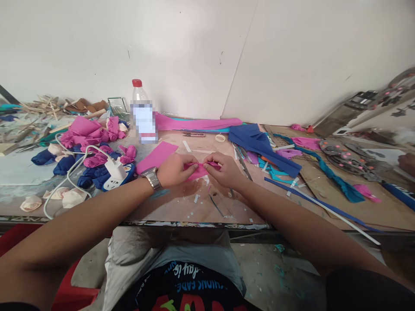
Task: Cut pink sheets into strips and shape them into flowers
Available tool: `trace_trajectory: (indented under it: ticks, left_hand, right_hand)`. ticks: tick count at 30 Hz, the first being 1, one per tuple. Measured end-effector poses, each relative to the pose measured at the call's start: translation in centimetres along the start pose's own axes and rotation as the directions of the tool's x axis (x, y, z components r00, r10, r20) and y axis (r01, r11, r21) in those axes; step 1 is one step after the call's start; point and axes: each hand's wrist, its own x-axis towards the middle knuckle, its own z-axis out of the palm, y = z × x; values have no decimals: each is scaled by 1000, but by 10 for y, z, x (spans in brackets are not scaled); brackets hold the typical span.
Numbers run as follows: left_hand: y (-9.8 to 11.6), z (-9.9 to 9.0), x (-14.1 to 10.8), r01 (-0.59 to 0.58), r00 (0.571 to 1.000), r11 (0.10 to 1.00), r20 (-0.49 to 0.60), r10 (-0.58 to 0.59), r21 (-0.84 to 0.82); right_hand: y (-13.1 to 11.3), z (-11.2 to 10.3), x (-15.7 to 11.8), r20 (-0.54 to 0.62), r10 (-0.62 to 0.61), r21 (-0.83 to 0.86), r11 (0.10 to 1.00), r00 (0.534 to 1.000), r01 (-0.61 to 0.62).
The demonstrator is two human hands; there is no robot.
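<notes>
The narrow bright-pink strip of thin, paper-like material (200, 171) was held above the front middle of the worktable (175, 202), between the two hands. The left hand (172, 169) had its thumb and fingers clamped on the strip's left part, and the right hand (224, 170) had its thumb and fingers clamped on the right part. A short stretch showed between the two thumb tips, which were near each other; the fingers hid the ends.

The strip's long axis ran left to right, roughly parallel to the table's front edge, and part of it hung below the thumbs toward the tabletop.

One strip was in the grip. One flat pink four-sided sheet (157, 157) lay just beside the left hand, slanting up to the right. One long pink band (201, 125) lay along the wall, pointing left to right. There were one clear bottle with a red cap (137, 91), one cream-coloured ring (220, 138), one pair of small snips (194, 134) and one white plug-in charger (115, 168) on a blue-and-white power strip (113, 183). Three cream rolled rosettes (30, 203) lay at the front left; the pink and blue bundles (84, 127) behind them overlapped too much to count.
</notes>
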Motion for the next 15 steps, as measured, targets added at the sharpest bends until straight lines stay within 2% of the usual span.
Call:
trace_trajectory:
  ticks: [7, 15]
  left_hand:
    - [-3, -2, 3, 29, 999, 999, -39, -30, -25]
    - [-3, -1, 2, 39, 999, 996, -28, -42, -77]
  right_hand:
    - [-2, -3, 1, -41, 29, -4, 1000, 999, -29]
    - [-5, -2, -1, 25, 10, 69, 998, 1000, -12]
